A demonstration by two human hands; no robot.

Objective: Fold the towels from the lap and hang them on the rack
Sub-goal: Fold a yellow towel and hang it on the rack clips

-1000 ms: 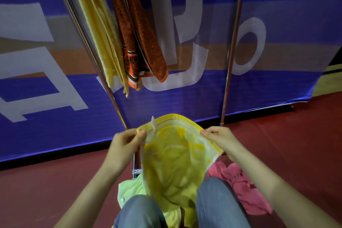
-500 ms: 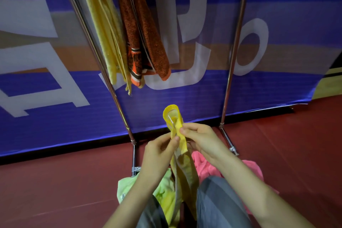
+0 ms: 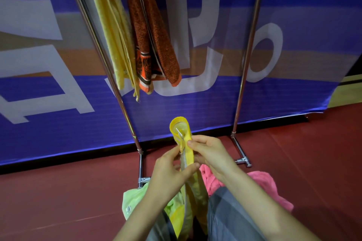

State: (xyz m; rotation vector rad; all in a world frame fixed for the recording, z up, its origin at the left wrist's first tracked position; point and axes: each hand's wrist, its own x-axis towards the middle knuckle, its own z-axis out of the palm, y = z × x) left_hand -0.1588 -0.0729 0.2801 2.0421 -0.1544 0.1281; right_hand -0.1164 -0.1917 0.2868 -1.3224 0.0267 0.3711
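- Head view: dark red floor [image 3: 58, 191] runs to a blue banner [image 3: 195, 107] with large white letters along the far side.
- A chrome rack [image 3: 247, 58] stands in front of the banner, its feet on the floor just beyond the knees.
- A second ago the yellow towel [image 3: 189, 154] was spread wide between both grips. Now its edges are together in a narrow upright strip, much as half a second ago.
- The left grip [image 3: 166, 174] pinches the strip, thumb across its near face. The right grip [image 3: 211, 152] pinches it slightly higher, from the right.
- The strip's top loops over above the fingers; its tail hangs between the grey trouser legs [image 3: 225, 215].
- A pale yellow towel [image 3: 111, 31] and an orange towel [image 3: 154, 35] hang side by side at the rack's far left.
- A lime towel [image 3: 133, 201] lies near left on the lap and a pink towel [image 3: 262, 182] near right, both partly hidden by the forearms.
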